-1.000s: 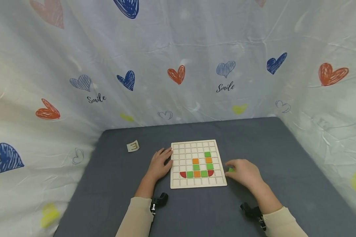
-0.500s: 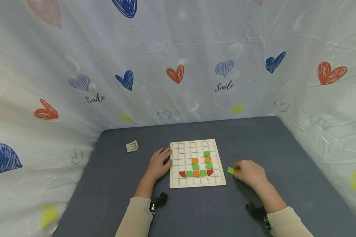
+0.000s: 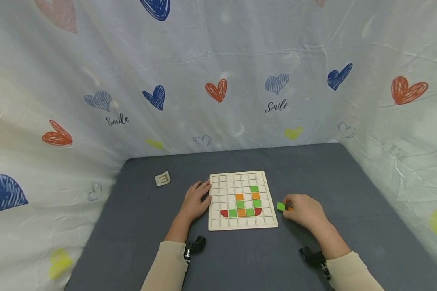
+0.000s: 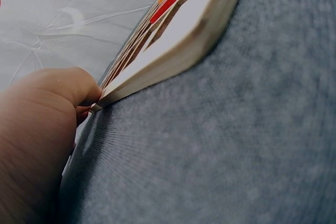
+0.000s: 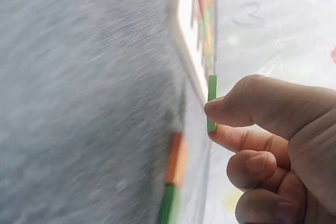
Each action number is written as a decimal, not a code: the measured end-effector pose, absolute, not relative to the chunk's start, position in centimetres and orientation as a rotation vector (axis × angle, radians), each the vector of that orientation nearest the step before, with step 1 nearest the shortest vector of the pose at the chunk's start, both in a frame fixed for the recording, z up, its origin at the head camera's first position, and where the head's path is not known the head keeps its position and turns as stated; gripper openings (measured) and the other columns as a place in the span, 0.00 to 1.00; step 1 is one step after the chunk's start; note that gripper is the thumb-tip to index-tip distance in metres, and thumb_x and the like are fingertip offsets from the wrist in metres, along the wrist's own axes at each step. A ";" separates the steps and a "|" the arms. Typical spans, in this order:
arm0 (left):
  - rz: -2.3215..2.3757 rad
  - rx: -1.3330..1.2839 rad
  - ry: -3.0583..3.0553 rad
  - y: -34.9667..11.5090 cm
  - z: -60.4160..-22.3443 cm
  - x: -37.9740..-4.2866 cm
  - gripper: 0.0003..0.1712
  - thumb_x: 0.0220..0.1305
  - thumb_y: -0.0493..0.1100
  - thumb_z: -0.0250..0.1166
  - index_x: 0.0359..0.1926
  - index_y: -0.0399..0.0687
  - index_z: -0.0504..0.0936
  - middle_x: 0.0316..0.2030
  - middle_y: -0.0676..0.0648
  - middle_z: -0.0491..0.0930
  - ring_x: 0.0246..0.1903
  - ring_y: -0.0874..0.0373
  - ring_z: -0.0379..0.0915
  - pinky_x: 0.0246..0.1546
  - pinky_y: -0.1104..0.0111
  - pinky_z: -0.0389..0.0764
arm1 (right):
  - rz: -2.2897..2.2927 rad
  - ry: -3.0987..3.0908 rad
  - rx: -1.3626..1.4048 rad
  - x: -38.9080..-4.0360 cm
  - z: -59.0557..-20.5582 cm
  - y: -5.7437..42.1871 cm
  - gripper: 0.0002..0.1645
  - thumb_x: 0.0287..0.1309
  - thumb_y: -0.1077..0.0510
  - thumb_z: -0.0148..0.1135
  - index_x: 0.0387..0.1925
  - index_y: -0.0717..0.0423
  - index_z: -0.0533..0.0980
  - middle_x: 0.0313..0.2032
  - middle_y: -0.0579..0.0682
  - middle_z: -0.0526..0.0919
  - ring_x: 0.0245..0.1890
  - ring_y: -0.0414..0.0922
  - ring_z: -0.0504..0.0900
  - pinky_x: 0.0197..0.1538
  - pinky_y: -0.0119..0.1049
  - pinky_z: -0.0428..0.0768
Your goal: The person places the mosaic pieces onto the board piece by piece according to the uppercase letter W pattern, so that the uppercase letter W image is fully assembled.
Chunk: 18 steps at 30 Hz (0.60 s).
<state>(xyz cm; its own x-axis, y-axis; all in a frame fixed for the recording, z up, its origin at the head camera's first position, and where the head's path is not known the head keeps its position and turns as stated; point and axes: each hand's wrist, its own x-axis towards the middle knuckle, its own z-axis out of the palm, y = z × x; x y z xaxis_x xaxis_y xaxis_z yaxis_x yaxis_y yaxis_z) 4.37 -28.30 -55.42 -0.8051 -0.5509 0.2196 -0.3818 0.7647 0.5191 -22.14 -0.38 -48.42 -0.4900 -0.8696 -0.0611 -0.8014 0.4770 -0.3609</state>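
A square wooden grid board [image 3: 222, 223] lies on the table, with green and orange square tiles and red rounded pieces in some of its cells. My left hand [image 3: 196, 202] rests at the board's left edge, thumb and fingers spread apart; in the left wrist view the thumb tip touches the rim. Just right of the board, my right hand [image 3: 306, 210] pinches a green tile [image 5: 212, 85] between thumb and index finger. Below that hand, an orange tile [image 5: 176, 156] and another green tile [image 5: 168, 203] lie end to end on the table, mostly hidden by the hand in the head view.
A small pale paper slip [image 3: 162, 178] with a printed mark lies at the back left of the dark grey table [image 3: 240, 258]. White curtains with printed hearts [image 3: 216, 91] hang behind the table and along both sides.
My right hand first shifted right, off a green tile beside the board, exposing an orange one. Now it has come slightly back left with a green tile pinched. My left hand has stayed put.
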 end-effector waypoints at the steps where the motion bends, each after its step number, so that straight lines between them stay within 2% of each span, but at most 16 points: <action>1: -0.654 0.715 -2.601 -28.3 -55.4 4.4 0.28 0.75 0.47 0.58 0.72 0.44 0.74 0.73 0.48 0.67 0.76 0.41 0.53 0.77 0.42 0.49 | -0.430 2.484 -1.441 -22.0 -48.3 -0.6 0.14 0.48 0.58 0.69 0.39 0.57 0.85 0.26 0.46 0.80 0.22 0.43 0.71 0.24 0.39 0.70; 5: -0.657 0.718 -2.601 -28.3 -55.4 4.3 0.28 0.75 0.46 0.58 0.72 0.43 0.74 0.74 0.48 0.67 0.76 0.41 0.53 0.77 0.42 0.49 | -0.441 2.459 -1.483 -21.5 -47.5 -1.7 0.15 0.51 0.56 0.71 0.42 0.58 0.86 0.24 0.45 0.78 0.22 0.42 0.71 0.24 0.37 0.69; 9: -0.665 0.713 -2.600 -28.4 -55.5 4.4 0.29 0.75 0.46 0.58 0.73 0.44 0.73 0.74 0.48 0.67 0.76 0.41 0.53 0.77 0.42 0.49 | -0.414 2.432 -1.539 -20.7 -46.4 -3.1 0.17 0.52 0.56 0.72 0.45 0.56 0.86 0.27 0.45 0.80 0.24 0.42 0.72 0.25 0.37 0.72; 18: -0.667 0.732 -2.627 -28.4 -55.5 4.3 0.29 0.77 0.47 0.57 0.74 0.46 0.72 0.75 0.50 0.66 0.76 0.42 0.51 0.77 0.43 0.47 | -0.394 2.334 -1.630 -18.6 -44.9 -6.3 0.18 0.52 0.58 0.69 0.47 0.53 0.87 0.24 0.42 0.78 0.22 0.42 0.70 0.21 0.34 0.66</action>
<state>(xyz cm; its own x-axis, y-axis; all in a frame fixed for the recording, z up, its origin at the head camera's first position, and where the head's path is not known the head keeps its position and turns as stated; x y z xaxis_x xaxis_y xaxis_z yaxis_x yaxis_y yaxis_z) 4.30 -28.44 -55.48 -0.8126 -0.5523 0.1861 -0.3965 0.7579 0.5180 -18.61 -6.29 -44.87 -0.3324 -0.9411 -0.0618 -0.8686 0.3310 -0.3687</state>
